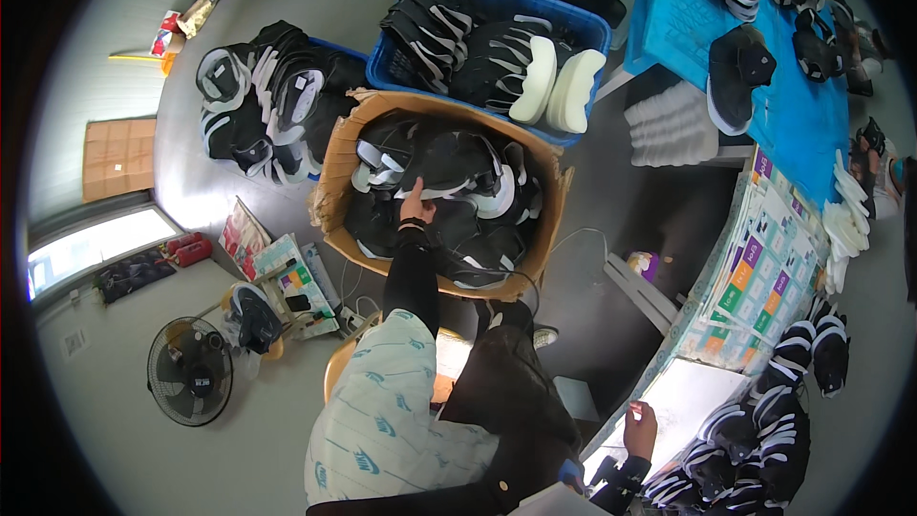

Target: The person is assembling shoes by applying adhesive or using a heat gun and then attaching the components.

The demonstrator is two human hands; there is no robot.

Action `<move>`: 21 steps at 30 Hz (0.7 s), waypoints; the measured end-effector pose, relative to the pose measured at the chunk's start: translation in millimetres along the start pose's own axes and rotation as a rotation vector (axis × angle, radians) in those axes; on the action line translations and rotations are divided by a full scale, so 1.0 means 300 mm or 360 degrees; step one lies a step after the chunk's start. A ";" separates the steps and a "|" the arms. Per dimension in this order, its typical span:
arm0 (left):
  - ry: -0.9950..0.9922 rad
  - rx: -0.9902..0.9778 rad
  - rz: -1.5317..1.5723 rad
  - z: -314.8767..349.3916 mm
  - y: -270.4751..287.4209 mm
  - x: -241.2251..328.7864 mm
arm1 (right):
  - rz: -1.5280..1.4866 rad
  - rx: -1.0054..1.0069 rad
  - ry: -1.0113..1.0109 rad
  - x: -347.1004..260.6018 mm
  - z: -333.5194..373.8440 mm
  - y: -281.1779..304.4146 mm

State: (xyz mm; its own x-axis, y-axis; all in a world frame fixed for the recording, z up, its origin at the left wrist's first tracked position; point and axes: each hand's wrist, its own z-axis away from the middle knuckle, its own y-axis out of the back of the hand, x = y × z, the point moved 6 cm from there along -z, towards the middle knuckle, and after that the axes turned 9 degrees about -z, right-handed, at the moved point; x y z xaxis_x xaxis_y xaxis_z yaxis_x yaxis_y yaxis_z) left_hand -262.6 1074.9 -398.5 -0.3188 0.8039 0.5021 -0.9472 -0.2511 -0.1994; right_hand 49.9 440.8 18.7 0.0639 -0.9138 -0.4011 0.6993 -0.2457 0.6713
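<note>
My left hand [416, 206] reaches into a cardboard box [336, 172] full of black caps with white parts. Its fingers are closed at the edge of a black cap [449, 161] in the middle of the pile, and part of the grip is hidden. Off to the lower right, my right hand [640, 432] is raised beside a white work surface [683, 401]. The fingers of this hand are curled together; whatever they may hold is too small to make out.
Behind the box, a blue crate [590, 29] holds nested caps and cream curved pads [576, 86]. More caps [277, 100] pile up at the left. A blue-covered table [669, 19] stands at the right, with paper sheets [755, 277] nearer me. A fan [191, 371] stands lower left.
</note>
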 end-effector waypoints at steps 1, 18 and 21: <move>-0.0144 -0.0103 -0.0273 0.070 0.000 0.083 | -0.0071 -0.0027 0.0040 -0.032 -0.011 -0.011; 0.0225 -0.1913 -0.0153 1.794 -0.331 -0.338 | -0.1211 0.0752 0.1547 -0.415 0.064 0.310; 0.0494 -0.1906 -0.0844 1.904 -0.373 -0.384 | -0.1246 0.1067 0.1361 -0.333 0.257 0.525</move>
State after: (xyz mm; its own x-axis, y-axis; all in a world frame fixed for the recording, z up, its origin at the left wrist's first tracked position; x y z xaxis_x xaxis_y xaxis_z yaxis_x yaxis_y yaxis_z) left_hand -139.6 702.4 46.7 0.2459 0.7846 0.5692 -0.2897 0.6198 -0.7293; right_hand 98.7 468.6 212.6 0.4043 -0.0330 -0.9140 0.2903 -0.9431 0.1624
